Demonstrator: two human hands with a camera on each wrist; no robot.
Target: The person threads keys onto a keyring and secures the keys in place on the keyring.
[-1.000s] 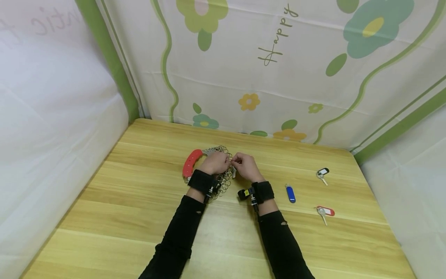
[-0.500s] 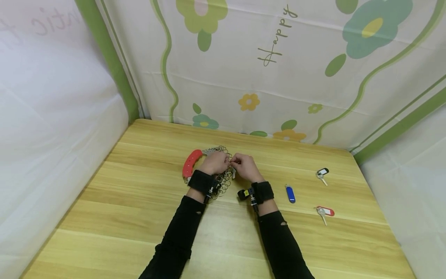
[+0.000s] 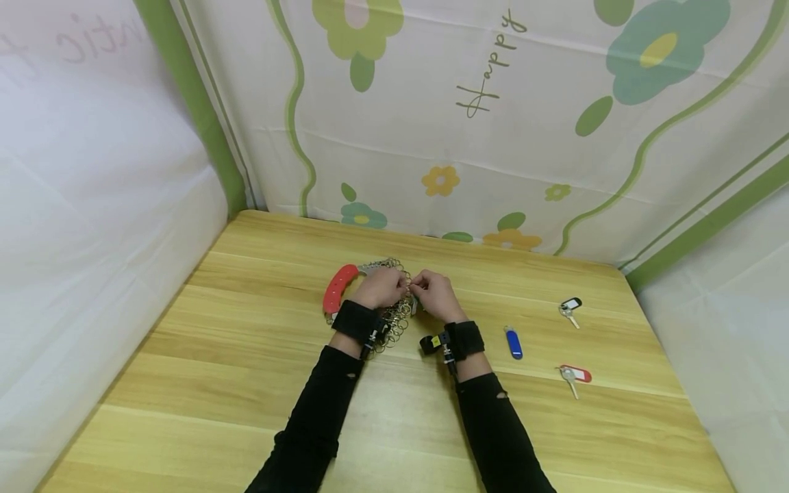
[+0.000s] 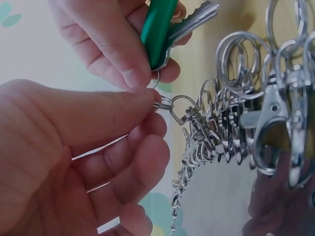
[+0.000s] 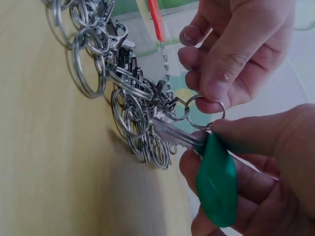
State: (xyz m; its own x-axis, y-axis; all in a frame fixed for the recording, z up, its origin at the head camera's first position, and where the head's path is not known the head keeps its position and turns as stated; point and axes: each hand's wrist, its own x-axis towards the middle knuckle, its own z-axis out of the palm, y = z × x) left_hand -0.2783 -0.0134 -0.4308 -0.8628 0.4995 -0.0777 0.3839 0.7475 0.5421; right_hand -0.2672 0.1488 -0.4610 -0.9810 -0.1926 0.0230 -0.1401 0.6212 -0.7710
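Near the back of the wooden table, my left hand [image 3: 383,286] pinches a metal split ring [image 5: 187,108] between thumb and forefinger. That ring hangs by a swivel clasp from a large bunch of rings and clasps [image 5: 130,105] on a chain. A curved red handle [image 3: 335,291] belongs to this key holder and lies left of my left hand. Close by, my right hand [image 3: 435,296] holds a green key tag [image 5: 216,182] with a silver key [image 4: 194,22]. Its thumb presses at the split ring's edge. How far the tag's small ring is threaded is hidden by the fingertips.
On the right of the table lie a blue key tag [image 3: 514,342], a red-framed key tag [image 3: 578,373] with a key, and a black-framed key tag [image 3: 572,302] with a key. A patterned cloth wall [image 3: 394,137] stands behind the table.
Both hands stay in the same place with their grips kept. My right fingers shift very slightly, and the green-tagged key beneath them tilts a little.
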